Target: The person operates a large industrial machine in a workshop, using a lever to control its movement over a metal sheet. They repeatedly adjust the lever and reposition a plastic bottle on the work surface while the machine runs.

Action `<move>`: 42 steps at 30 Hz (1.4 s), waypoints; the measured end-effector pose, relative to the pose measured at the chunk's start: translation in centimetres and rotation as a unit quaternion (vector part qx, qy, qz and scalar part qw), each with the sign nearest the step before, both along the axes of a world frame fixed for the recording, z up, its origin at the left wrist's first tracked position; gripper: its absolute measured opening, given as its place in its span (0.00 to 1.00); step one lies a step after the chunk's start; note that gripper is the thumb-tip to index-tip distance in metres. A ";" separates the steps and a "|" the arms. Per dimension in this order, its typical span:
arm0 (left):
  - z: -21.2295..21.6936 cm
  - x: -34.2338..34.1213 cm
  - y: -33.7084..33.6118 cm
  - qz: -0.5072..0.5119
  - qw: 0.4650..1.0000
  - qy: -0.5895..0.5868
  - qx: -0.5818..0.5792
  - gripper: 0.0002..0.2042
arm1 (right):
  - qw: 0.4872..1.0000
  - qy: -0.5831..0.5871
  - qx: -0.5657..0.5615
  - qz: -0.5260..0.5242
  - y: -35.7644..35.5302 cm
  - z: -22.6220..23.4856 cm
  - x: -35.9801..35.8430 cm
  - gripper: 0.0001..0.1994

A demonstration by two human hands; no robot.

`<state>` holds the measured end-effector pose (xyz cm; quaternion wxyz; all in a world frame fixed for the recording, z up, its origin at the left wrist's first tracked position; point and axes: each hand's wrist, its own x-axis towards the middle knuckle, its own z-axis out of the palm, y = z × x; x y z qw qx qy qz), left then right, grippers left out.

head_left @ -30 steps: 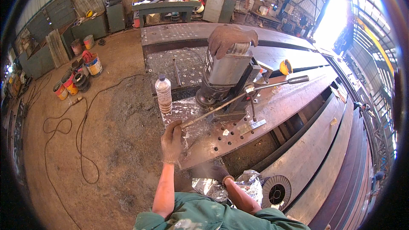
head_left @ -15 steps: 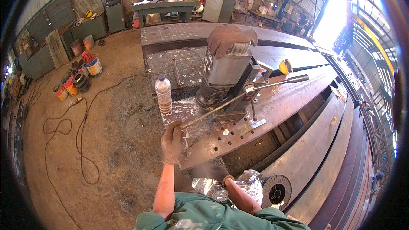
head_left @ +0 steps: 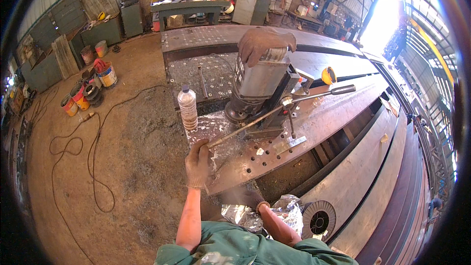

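Observation:
My left hand point(head_left: 197, 166), in a brown work glove, is closed round the near end of a long metal feed lever point(head_left: 245, 128). That lever runs from the hub of a grey magnetic drill point(head_left: 260, 83) standing on a steel beam point(head_left: 230, 169). A loose brown glove point(head_left: 266, 45) lies draped over the drill's top. My right hand point(head_left: 243, 198), gloved too, is low by the beam's near edge, beside crumpled silver foil wrapping point(head_left: 289, 211); its fingers are dark and smeared. A clear plastic bottle point(head_left: 188, 108) stands upright on the beam, left of the drill.
Drilled holes mark the beam's near end. A wire spool point(head_left: 319, 220) sits at lower right. Further off on the steel is a yellow cup-shaped thing point(head_left: 329, 75). Buckets point(head_left: 107, 76), a looping cable point(head_left: 93, 167) and scattered metal chips point(head_left: 152, 132) are on the floor at left.

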<state>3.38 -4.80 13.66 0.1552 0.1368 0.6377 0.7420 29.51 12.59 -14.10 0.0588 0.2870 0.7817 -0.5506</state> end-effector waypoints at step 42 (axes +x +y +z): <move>-0.6 0.1 0.0 0.006 1.000 0.013 0.000 0.16 | 0.976 0.116 -0.181 -0.020 1.2 -6.3 0.9 0.13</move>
